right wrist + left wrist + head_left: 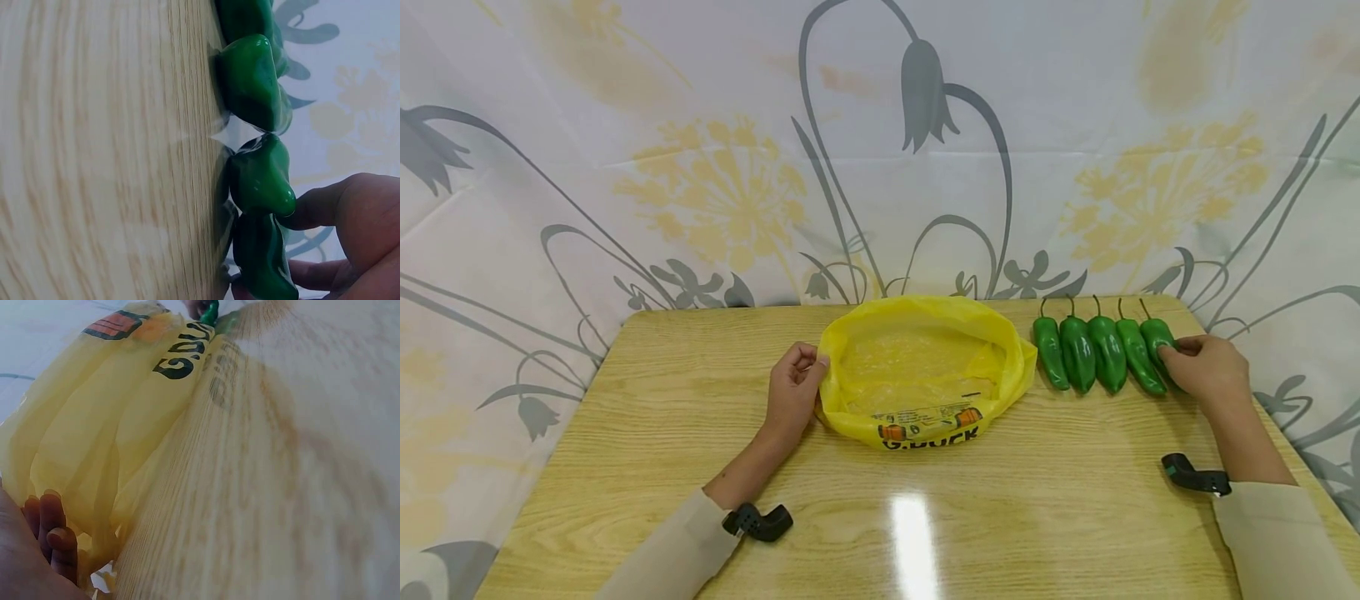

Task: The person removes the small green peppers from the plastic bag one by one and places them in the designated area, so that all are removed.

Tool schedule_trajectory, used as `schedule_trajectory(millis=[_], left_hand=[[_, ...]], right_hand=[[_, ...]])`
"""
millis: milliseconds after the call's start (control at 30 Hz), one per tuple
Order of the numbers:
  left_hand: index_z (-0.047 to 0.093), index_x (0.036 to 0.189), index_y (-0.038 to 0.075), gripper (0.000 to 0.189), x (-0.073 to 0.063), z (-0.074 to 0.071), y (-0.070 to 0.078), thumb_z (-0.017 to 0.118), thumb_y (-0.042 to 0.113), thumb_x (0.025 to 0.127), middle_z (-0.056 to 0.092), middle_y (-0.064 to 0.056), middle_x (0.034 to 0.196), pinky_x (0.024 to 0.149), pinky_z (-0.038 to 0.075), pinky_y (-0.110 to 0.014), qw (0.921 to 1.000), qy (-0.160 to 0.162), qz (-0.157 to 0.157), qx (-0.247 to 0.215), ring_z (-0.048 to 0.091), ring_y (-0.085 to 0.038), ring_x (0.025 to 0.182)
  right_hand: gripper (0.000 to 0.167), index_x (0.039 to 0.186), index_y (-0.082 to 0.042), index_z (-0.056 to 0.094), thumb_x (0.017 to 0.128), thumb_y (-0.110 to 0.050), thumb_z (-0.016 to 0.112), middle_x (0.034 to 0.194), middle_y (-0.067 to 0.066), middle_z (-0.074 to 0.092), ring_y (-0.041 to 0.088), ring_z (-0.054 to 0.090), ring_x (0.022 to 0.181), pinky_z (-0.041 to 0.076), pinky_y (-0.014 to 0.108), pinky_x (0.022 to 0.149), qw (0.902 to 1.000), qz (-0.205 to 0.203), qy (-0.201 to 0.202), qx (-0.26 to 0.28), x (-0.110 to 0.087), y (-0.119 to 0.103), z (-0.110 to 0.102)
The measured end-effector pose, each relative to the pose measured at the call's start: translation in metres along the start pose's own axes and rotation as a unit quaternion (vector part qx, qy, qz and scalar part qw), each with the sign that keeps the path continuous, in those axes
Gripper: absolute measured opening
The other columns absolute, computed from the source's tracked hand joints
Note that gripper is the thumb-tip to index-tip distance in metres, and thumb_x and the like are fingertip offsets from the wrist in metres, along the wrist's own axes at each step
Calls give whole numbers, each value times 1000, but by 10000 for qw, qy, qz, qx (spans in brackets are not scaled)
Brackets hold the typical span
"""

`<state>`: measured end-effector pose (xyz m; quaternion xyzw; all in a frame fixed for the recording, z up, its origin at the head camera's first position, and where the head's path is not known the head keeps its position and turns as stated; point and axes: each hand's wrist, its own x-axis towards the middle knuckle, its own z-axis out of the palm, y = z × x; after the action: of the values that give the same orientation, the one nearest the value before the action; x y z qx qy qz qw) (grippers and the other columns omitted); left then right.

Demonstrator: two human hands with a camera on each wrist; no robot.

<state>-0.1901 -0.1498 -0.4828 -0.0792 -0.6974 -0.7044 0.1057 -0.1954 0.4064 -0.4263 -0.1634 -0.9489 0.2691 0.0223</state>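
A yellow plastic bag [925, 312] stands on the table with its mouth spread wide and its rim rolled outward. My left hand [793, 379] holds the bag's left rim, thumb over the edge and fingers outside; the left wrist view shows those fingers against the bag's side [94, 425]. To the right of the bag, several green peppers [1105, 350] lie side by side, stems pointing away. Around the rightmost pepper [1157, 332] my right hand [1213, 367] has its thumb and fingers, and the pepper still lies in the row. In the right wrist view, the thumb reaches between the last two peppers [265, 256].
The wooden table [700, 333] ends at the back against a flower-printed cloth [722, 192]. A black wrist camera [758, 522] is strapped on each sleeve. Bright glare [913, 542] lies on the tabletop near the front.
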Motion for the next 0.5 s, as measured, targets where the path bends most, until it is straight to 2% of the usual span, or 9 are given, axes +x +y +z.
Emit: schedule_trajectory(millis=[100, 267, 400, 500], left_hand=[[62, 110, -4, 13, 0, 0, 1, 61, 9, 107, 66, -11, 92, 55, 52, -19, 10000, 13, -36, -39, 65, -11, 63], [62, 113, -2, 14, -1, 0, 1, 61, 12, 108, 66, -7, 91, 45, 43, -20, 9997, 3, -126, -224, 53, -10, 51], [63, 114, -1, 16, -1, 0, 2, 62, 14, 108, 66, -6, 91, 42, 39, -20, 9994, 45, -152, -292, 46, -12, 47], [63, 113, 0, 16, -1, 0, 2, 64, 15, 108, 67, -5, 92, 42, 40, -20, 9995, 162, -163, -234, 48, -12, 47]], right_hand=[[62, 137, 20, 49, 108, -34, 48, 131, 44, 51, 63, 48, 120, 43, 69, 101, 10000, 24, -17, -7, 0, 0, 0], [61, 136, 21, 50, 107, -34, 49, 130, 44, 51, 63, 48, 118, 44, 69, 100, 10000, -39, -11, -40, 0, 0, -1], [62, 135, 22, 50, 107, -34, 49, 129, 44, 52, 63, 49, 117, 44, 69, 100, 9999, -126, 6, -87, 0, 1, 0], [64, 136, 22, 49, 108, -35, 49, 129, 44, 52, 63, 49, 117, 44, 70, 100, 9998, -142, -12, -104, 0, 1, 0]])
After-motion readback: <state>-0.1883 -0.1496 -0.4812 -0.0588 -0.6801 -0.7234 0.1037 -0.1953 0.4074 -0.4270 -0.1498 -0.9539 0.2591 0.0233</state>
